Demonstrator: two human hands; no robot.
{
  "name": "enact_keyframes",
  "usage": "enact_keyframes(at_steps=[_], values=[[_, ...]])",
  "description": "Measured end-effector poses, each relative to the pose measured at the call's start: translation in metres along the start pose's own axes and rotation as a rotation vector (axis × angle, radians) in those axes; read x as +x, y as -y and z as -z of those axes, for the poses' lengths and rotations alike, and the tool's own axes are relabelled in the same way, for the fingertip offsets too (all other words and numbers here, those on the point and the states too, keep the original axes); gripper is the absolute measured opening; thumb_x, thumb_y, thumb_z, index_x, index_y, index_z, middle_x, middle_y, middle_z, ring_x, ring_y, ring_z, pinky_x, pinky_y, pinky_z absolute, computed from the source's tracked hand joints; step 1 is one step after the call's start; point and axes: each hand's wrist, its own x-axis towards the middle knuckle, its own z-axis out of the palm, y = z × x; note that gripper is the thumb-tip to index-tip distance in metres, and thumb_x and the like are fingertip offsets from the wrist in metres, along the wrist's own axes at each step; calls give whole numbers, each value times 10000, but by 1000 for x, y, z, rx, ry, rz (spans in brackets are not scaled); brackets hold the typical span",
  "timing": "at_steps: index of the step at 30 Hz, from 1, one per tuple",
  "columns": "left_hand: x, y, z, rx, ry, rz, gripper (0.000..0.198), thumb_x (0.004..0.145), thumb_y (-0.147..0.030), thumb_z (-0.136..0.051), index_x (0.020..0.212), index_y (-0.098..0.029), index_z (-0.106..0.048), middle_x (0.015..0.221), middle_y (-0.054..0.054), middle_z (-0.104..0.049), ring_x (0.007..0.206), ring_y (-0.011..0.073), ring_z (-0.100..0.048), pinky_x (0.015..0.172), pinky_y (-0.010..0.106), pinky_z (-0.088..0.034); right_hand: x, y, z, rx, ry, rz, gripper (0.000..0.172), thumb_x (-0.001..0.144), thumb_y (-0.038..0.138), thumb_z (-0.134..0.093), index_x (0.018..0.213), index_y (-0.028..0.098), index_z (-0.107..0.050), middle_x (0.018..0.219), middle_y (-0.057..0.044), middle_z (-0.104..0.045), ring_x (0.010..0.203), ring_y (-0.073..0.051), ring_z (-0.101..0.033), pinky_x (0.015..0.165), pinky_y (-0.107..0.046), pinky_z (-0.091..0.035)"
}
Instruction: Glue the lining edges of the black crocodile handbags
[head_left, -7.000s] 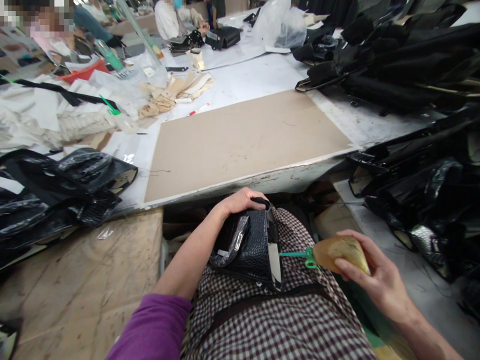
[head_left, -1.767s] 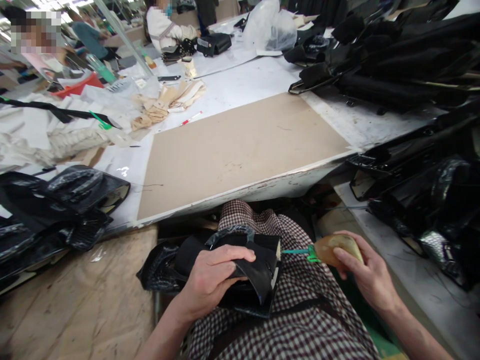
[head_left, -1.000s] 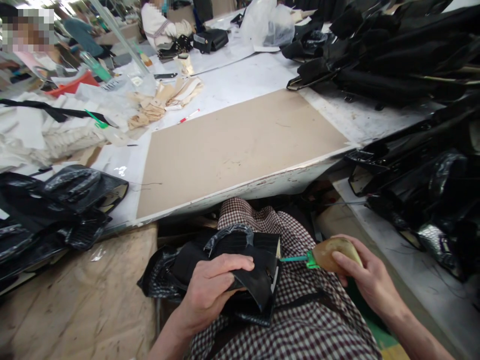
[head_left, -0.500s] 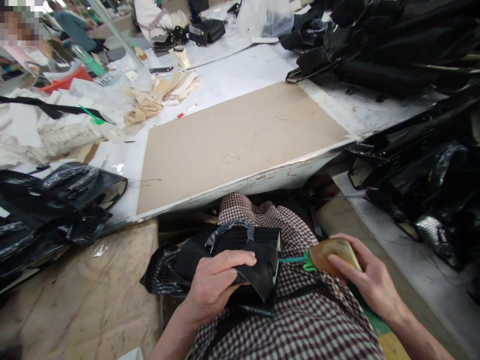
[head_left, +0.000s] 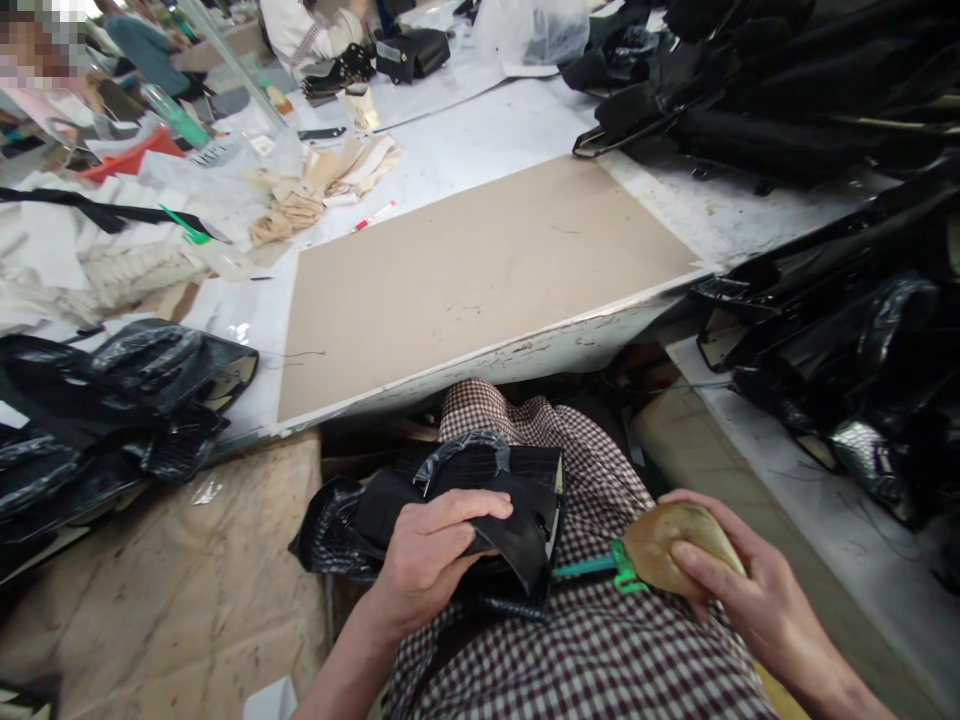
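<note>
A black handbag with a plastic-wrapped handle rests on my lap, over a checkered apron. My left hand grips the bag's edge, fingers on top and the thumb hidden beneath a lifted flap. My right hand is wrapped round a yellowish squeeze glue bottle with a green cap. The bottle's thin green nozzle points left, and its tip is at the bag's right edge; whether it touches, I cannot tell.
A beige board lies on the white table ahead. Black bag pieces lie at the left and are piled at the right. Tan strips, a red-and-white pen and another green-nozzled bottle are on the table. Other people sit farther back.
My right hand has moved slightly right and down with the glue bottle, and its nozzle now sits lower along the bag's edge. My left hand stays on the bag.
</note>
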Motion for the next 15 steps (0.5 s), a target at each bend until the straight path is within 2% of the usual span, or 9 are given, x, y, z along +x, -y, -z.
enact_keyframes(at_steps=[6, 11, 15], values=[[1, 0, 0, -5, -14, 9, 95, 910, -63, -617, 911, -130, -685, 1079, 110, -739, 1026, 209, -716, 901, 279, -601, 1, -11, -1, 113, 88, -30, 517, 751, 521, -763, 1146, 221, -619, 888, -55, -707, 501, -178, -558, 374, -251, -458], [3, -1, 0, 3, -28, 42, 71, 915, -114, -633, 950, -134, -691, 1071, 102, -745, 1002, 201, -726, 892, 269, -604, -3, -3, -8, 69, -48, -21, 486, 781, 512, -743, 1153, 230, -607, 832, -8, -688, 452, -135, -501, 409, -241, -460], [3, 0, 0, 6, -16, 14, 68, 918, -99, -624, 905, -130, -684, 1055, 111, -745, 998, 208, -727, 878, 273, -608, -3, 1, -8, -39, -87, 17, 479, 779, 523, -729, 1141, 226, -628, 767, 5, -687, 441, -150, -511, 447, -264, -491]])
